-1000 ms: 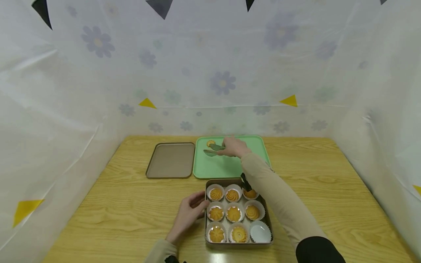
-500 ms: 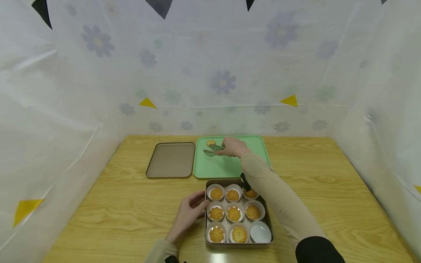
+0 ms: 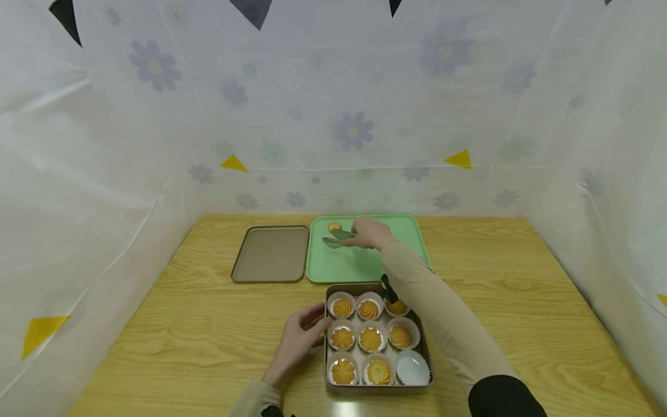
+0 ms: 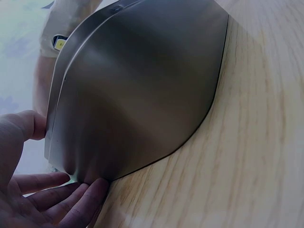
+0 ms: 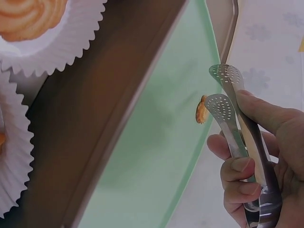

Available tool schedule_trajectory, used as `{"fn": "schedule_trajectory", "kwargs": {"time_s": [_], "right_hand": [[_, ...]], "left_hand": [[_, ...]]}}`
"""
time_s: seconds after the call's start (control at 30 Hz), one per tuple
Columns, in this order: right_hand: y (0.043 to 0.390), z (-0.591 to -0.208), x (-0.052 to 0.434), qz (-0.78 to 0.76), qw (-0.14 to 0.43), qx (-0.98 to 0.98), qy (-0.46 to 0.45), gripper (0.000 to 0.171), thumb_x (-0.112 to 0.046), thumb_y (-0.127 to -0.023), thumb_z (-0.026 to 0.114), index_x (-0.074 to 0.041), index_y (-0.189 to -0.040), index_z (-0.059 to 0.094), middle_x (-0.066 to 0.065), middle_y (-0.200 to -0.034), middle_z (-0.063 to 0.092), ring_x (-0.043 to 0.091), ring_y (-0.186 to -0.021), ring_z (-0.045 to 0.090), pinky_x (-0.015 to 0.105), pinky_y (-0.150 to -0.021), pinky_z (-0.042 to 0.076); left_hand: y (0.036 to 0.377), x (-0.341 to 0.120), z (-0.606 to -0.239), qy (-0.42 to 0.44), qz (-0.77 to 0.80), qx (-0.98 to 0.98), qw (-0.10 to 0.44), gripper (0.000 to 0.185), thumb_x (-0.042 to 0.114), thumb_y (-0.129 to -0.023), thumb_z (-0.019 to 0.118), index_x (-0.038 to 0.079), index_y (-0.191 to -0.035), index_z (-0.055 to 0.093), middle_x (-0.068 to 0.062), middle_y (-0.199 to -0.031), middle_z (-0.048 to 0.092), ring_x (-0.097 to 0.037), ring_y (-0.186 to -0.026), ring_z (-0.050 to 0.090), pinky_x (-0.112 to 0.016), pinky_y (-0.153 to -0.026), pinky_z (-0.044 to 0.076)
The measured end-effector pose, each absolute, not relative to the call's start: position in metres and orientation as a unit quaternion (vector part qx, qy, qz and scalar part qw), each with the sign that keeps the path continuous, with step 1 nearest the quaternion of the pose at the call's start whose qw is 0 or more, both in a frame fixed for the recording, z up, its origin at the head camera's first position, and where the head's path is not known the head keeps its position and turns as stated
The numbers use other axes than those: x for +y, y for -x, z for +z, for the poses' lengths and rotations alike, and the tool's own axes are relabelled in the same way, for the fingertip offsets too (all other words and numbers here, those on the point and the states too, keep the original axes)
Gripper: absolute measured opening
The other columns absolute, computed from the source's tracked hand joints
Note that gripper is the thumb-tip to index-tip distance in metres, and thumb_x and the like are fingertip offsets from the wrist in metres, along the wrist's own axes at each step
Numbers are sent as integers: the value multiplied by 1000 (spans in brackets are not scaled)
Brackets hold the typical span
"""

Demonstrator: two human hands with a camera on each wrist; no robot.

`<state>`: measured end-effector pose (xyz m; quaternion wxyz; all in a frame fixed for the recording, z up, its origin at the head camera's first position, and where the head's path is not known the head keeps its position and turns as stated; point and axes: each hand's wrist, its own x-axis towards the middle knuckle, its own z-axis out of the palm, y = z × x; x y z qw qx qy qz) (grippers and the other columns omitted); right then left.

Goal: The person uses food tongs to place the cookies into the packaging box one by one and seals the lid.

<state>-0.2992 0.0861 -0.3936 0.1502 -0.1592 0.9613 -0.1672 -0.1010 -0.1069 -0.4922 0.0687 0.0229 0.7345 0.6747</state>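
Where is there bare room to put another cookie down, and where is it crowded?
The green tray is mostly bare: one cookie lies in its far left corner, beside the tongs held by the right hand. The brown lid to its left is bare. The tin is crowded; only its near right cup is free. The left hand touches the tin's left side.

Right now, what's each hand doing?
Left hand: open, fingers touching the side of the cookie tin.
Right hand: gripping the tongs, beside the cookie.

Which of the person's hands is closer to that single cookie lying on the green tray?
The right hand, holding tongs beside the cookie. The left hand rests against the biscuit tin, well nearer the person.
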Motion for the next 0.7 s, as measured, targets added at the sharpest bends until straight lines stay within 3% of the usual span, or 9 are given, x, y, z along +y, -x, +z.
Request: {"fn": "schedule_trajectory", "kwargs": {"time_s": [0.17, 0.27, 0.43, 0.57, 0.7], "right_hand": [[299, -393, 85, -169, 152, 961, 160, 37, -40, -96, 67, -9, -75, 64, -4, -55, 40, 11, -50, 39, 25, -46, 35], [298, -393, 84, -167, 158, 960, 159, 37, -40, -96, 67, -4, -88, 71, -4, -56, 41, 11, -52, 40, 25, -47, 36], [296, -394, 85, -162, 170, 959, 158, 38, -40, -96, 67, -4, -103, 74, -1, -65, 50, 12, -56, 43, 26, -49, 37], [292, -398, 84, -161, 177, 958, 160, 43, -42, -95, 68, -5, -119, 70, 5, -90, 67, 13, -60, 47, 26, -51, 40], [291, -403, 81, -165, 191, 953, 168, 56, -45, -94, 68, -7, -135, 63, 9, -114, 70, 13, -60, 48, 25, -51, 41]], "left_hand": [[100, -108, -493, -21, 676, 733, 68, 52, 16, -97, 65, -11, -139, 51, -34, -137, 58, -40, -123, 63, -39, -87, 65], [100, -109, -493, -19, 678, 732, 70, 53, 17, -97, 66, -11, -139, 51, -34, -137, 57, -40, -123, 63, -39, -87, 65], [98, -109, -494, -22, 678, 731, 72, 54, 18, -97, 66, -12, -139, 50, -34, -138, 57, -41, -123, 63, -39, -87, 65], [96, -112, -494, -26, 669, 740, 69, 55, 21, -97, 65, -12, -139, 51, -35, -137, 57, -40, -122, 64, -37, -86, 65], [93, -116, -495, -24, 659, 749, 64, 54, 22, -97, 64, -11, -138, 51, -34, -137, 57, -39, -122, 64, -36, -86, 65]]}}
